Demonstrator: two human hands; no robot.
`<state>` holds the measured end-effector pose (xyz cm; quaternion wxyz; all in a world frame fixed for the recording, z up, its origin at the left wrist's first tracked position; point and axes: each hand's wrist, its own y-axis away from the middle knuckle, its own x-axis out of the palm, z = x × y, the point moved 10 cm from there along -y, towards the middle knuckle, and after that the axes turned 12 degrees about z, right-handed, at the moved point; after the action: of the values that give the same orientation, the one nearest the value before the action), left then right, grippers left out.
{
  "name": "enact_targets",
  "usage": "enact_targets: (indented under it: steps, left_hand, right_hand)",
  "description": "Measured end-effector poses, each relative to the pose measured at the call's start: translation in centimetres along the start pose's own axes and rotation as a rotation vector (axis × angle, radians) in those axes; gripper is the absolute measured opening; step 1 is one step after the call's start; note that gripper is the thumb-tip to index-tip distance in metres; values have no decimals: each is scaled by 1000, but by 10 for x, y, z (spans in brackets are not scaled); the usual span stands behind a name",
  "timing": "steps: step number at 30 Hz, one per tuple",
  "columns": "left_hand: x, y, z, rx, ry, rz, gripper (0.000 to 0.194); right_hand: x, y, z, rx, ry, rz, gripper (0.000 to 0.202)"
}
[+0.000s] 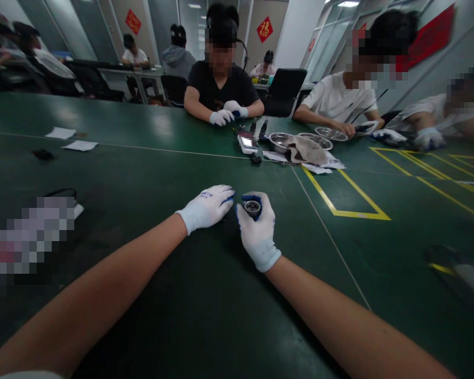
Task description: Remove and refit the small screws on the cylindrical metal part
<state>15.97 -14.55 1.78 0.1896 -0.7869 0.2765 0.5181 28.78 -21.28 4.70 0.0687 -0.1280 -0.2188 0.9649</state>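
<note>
In a white glove with blue-coated fingers, my right hand [258,229] is wrapped round a small dark cylindrical part [252,208]. Its round top faces up, with a grey metallic rim and a dark recessed middle; its lower portion is hidden by my fingers. My left hand [211,205], gloved the same way, lies low over the green table [205,295], palm down. Its fingers stretch toward the part, a short gap from it. Nothing shows in that hand, though the underside of the palm is hidden.
Across the table sit several people, some in gloves. Metal bowls [280,141], a cloth [308,151] and a red-and-white device [247,142] lie ahead. Papers [80,145] and a small dark object [43,154] are at left. Yellow tape [361,215] marks the right side.
</note>
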Motion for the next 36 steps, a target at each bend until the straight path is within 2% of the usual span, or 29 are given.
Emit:
enact_targets:
  steps: [2, 3, 6, 8, 10, 13, 16, 19, 23, 25, 27, 33, 36]
  left_hand:
    - [-3, 15, -4, 10, 91, -64, 49]
    - [-10, 23, -4, 3, 142, -133, 49]
    - [-37, 54, -5, -14, 259, -431, 48]
    - [-49, 73, -16, 26, 276, -557, 47]
    - [-47, 83, -38, 111, 279, -529, 49]
    - [-34, 88, -64, 185, 362, -412, 48]
    - [-30, 90, -70, 155, 428, -403, 34]
    - [-36, 93, -53, 39, 479, -496, 25]
    - [-45, 101, -8, -192, 586, -678, 17]
    - [-43, 104, 12, -287, 659, -729, 17]
    - [-39, 103, 25, -331, 731, -750, 19]
    - [-33, 100, 38, -357, 814, -767, 23]
    - [-31, 100, 41, -374, 851, -759, 22]
  right_hand:
    - [-1, -1, -2, -2, -7, -7, 12]
    - [-1, -1, -3, -3, -8, -12, 13]
    - [-4, 0, -2, -26, 20, -36, 13]
    - [-5, 3, 7, -90, 61, -47, 13]
    - [-1, 9, 22, -190, 110, -21, 14]
    - [13, 18, 38, -308, 147, 134, 23]
    - [28, 23, 42, -374, 105, 344, 41]
    - [30, 12, 29, -364, 78, 409, 47]
    - [26, -22, -14, -186, 285, 308, 30]
    - [34, -35, -34, -124, 391, 332, 21]
    - [44, -44, -46, -122, 431, 367, 17]
    - [59, -59, -58, -117, 405, 405, 6]
    - [40, -70, -64, -59, 321, 325, 18]
